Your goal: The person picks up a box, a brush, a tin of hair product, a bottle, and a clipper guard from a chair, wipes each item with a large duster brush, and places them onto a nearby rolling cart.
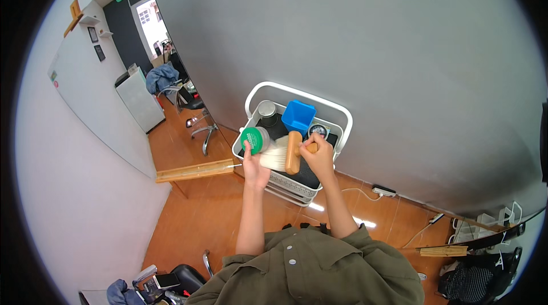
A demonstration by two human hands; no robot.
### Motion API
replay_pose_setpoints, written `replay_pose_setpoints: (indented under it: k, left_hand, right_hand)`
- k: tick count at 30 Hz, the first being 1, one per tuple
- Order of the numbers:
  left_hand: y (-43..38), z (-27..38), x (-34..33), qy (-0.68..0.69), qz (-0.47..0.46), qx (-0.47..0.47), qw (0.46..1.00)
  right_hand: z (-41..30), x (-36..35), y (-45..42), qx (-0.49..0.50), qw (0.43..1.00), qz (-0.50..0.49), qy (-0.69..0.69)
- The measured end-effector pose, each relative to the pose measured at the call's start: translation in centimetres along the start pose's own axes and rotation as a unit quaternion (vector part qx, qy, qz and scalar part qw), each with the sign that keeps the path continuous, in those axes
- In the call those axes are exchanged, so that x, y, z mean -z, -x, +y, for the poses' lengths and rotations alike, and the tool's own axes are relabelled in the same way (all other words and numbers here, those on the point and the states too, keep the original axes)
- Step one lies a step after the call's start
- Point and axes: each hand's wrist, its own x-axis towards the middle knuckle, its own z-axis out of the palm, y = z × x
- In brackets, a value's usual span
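My left hand [255, 170] holds a round tub with a green lid [251, 140], the lid turned up toward me. In my right hand [317, 155] is the wooden handle of a wide brush [293, 153] with pale bristles. The bristles point left and meet or overlap the tub's clear side; which of these I cannot tell. Both hands are above the top tray of a white trolley [309, 186]. On its dark mat stand a jar with a silver lid [267, 109], a blue plastic bin [298, 117] and a round black-topped container [317, 131], partly behind my right hand.
The trolley's white handle [299, 89] arches at the back, before a grey wall [364, 48]. A tall mirror [171, 78] leans at left above a wooden ledge [195, 171]. A power strip [383, 191] with a cable lies on the tiled floor. A black chair [188, 278] holds several items.
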Motion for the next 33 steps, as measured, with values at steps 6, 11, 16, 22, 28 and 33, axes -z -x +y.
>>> replay_pose_setpoints:
  k: [6,11,16,22,28,33]
  left_hand:
    - [-0.3,-0.5,2.8,-0.166,0.104,-0.05,0.979]
    - [-0.2,-0.4,3.0,-0.168,0.159,0.032,0.972]
    - [-1.0,-0.9,3.6,-0.147,0.17,0.044,0.973]
    - [-2.4,-1.0,4.7,-0.206,0.156,0.078,0.963]
    - [-3.1,-2.2,3.9,-0.324,0.113,0.15,0.927]
    - [-4.2,-4.6,4.4,-0.352,0.064,0.211,0.91]
  right_hand:
    - [8.7,-3.8,2.2,-0.263,0.953,0.02,-0.147]
    - [14.4,-7.1,5.4,-0.323,0.932,0.021,-0.162]
    - [17.6,-9.9,7.8,-0.328,0.939,-0.068,-0.074]
    - [19.0,-9.6,7.9,-0.32,0.937,-0.116,0.076]
    - [14.9,-7.3,4.6,-0.334,0.925,-0.004,-0.181]
    - [9.7,-4.1,3.1,-0.323,0.906,-0.035,-0.271]
